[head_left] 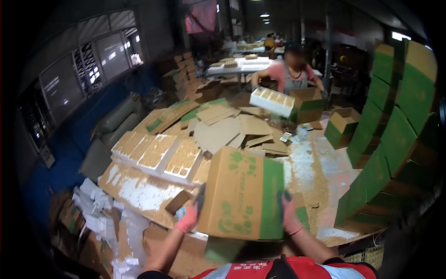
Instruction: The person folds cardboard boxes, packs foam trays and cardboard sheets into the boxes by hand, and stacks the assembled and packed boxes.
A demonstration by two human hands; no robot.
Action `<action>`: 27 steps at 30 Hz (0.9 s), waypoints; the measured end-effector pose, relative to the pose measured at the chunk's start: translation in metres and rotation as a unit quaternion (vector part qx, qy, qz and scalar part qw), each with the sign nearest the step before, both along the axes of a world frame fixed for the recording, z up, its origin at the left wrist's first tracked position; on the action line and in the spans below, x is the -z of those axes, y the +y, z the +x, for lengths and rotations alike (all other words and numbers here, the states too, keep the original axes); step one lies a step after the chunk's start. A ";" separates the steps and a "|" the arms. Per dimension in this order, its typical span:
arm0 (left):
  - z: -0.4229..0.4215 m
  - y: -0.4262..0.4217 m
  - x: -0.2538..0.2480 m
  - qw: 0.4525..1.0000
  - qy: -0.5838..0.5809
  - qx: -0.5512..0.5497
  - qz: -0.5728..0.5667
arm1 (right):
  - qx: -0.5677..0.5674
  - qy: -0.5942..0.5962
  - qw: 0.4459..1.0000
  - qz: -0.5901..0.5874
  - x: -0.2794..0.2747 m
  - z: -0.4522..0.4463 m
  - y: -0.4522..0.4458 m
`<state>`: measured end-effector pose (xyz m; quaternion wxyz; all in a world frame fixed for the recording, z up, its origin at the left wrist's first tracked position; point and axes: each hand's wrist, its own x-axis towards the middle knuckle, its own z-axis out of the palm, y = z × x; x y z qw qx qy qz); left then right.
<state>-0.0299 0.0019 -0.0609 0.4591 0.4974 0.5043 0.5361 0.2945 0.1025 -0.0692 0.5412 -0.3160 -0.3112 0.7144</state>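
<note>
Between my two gloved hands is a brown cardboard box (237,195) with a green band and green printing, tilted over the near edge of the table. My left hand (192,210), in a pink and dark glove, grips its left side. On the opposite side, by the green band, my right hand (289,214) presses against it in a matching glove. The box hides part of my fingers and whatever lies behind it. Just left of my left hand sits a small open carton (178,202) with something bluish by it.
White foam trays (160,156) filled with sawdust-like material stand at the left. Flattened cardboard pieces (216,135) pile up mid-table. Across the table a co-worker (292,72) holds a white foam tray (273,102) beside an open box (309,104). Green-and-brown boxes (388,172) are stacked high on the right.
</note>
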 end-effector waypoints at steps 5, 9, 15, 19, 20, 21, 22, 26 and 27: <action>0.021 -0.066 0.155 0.958 0.269 0.077 -0.066 | -0.215 -0.533 0.589 0.568 -0.141 -0.004 -0.007; -0.066 -0.090 0.028 0.931 -0.297 -0.150 -0.151 | -0.303 -0.495 0.447 0.680 -0.124 -0.040 -0.047; -0.030 -0.091 -0.034 0.988 0.038 -0.076 -0.127 | -0.553 -0.427 0.420 0.579 -0.139 -0.084 -0.044; -0.012 -0.072 -0.034 0.970 0.085 -0.121 -0.195 | -0.534 -0.314 0.713 0.329 -0.175 -0.219 0.038; -0.012 -0.062 -0.034 0.973 0.083 -0.107 -0.185 | -0.526 -0.275 0.763 0.257 -0.145 -0.269 0.064; -0.013 -0.054 -0.031 0.977 0.082 -0.107 -0.167 | -0.520 -0.292 0.776 0.206 -0.107 -0.314 0.085; -0.014 -0.049 -0.025 0.980 0.081 -0.106 -0.149 | -0.511 -0.309 0.787 0.154 -0.063 -0.361 0.113; -0.033 -0.050 -0.012 0.980 0.039 -0.058 -0.185 | -0.535 -0.450 0.711 -0.073 0.091 -0.472 0.165; -0.037 -0.053 -0.009 0.984 0.056 -0.055 -0.162 | -0.464 -0.409 0.782 -0.083 0.112 -0.492 0.157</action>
